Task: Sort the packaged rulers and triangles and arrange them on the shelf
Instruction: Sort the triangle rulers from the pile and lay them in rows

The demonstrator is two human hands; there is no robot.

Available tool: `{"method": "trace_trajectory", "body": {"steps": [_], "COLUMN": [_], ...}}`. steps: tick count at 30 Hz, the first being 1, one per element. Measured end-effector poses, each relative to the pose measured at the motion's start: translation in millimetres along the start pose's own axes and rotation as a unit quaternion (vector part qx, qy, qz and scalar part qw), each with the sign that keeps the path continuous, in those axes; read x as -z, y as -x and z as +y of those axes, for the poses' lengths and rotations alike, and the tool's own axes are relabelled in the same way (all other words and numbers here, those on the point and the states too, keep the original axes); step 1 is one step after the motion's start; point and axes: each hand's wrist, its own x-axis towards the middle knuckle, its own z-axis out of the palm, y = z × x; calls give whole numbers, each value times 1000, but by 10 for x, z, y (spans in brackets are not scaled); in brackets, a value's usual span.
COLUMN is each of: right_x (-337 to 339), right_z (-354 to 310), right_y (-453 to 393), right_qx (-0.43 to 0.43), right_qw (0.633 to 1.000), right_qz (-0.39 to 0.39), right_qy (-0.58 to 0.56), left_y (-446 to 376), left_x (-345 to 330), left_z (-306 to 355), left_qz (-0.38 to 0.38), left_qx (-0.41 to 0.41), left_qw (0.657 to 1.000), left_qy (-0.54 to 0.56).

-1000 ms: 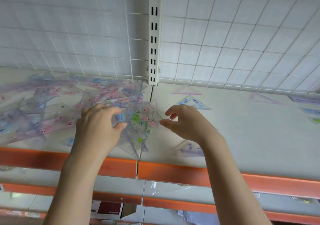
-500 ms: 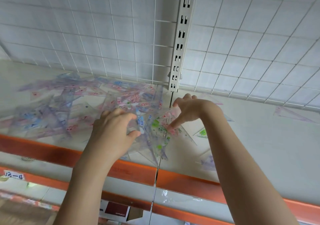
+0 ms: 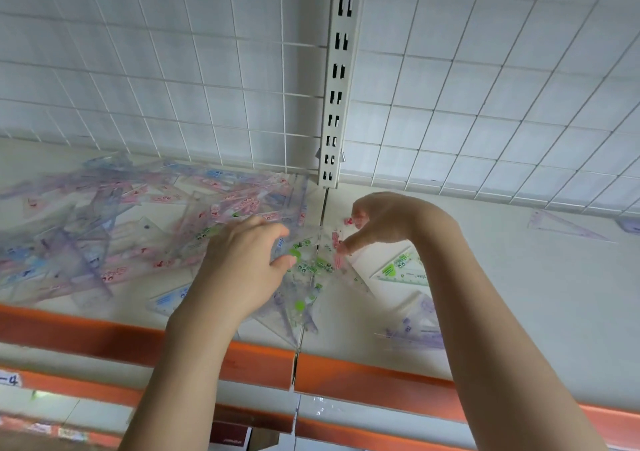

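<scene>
A person's two bare arms are reaching up onto a white shelf (image 3: 519, 294) with an orange front lip. The left hand (image 3: 242, 263) is lying over the near right edge of a loose pile of packaged rulers and triangles (image 3: 121, 228), which is spreading across the left half of the shelf. Its fingers are curling down and its thumb is pressing against a clear fan of triangles with green print (image 3: 308, 277), gripping it at the seam between the two shelf boards. The right hand (image 3: 384, 222) is hanging just beside it on the right, wrist arched, with thumb and fingertips pinching the far right corner of the same fan, where red print is showing. The two hands are sitting close but not touching. A green-printed triangle (image 3: 401, 270) is lying flat just beneath the right wrist, and a purple one (image 3: 419, 326) nearer the lip. Another pale triangle (image 3: 564, 225) is lying well apart, far right. A white wire grid (image 3: 173, 86) is backing the shelf.
</scene>
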Motion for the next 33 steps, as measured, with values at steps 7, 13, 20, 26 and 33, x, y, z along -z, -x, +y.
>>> {"method": "trace_trajectory", "body": {"steps": [7, 13, 20, 26, 33], "right_x": [81, 29, -111, -206, -320], "right_z": [201, 370, 460, 507, 535], "right_y": [383, 624, 765, 826, 879], "right_qx": [48, 34, 28, 16, -1], "right_qw": [991, 981, 961, 952, 946], "right_qz": [77, 128, 189, 211, 217], "right_qy": [-97, -143, -199, -221, -242], "left_y": [-395, -687, -866, -966, -1026], "left_x": [-69, 47, -47, -81, -114], "left_z": [259, 462, 595, 573, 489], "left_qz": [-80, -236, -331, -348, -366], "left_qx": [-49, -87, -114, -155, -183], "left_qw": [992, 967, 923, 911, 904], "left_qy": [79, -30, -158, -156, -127]}}
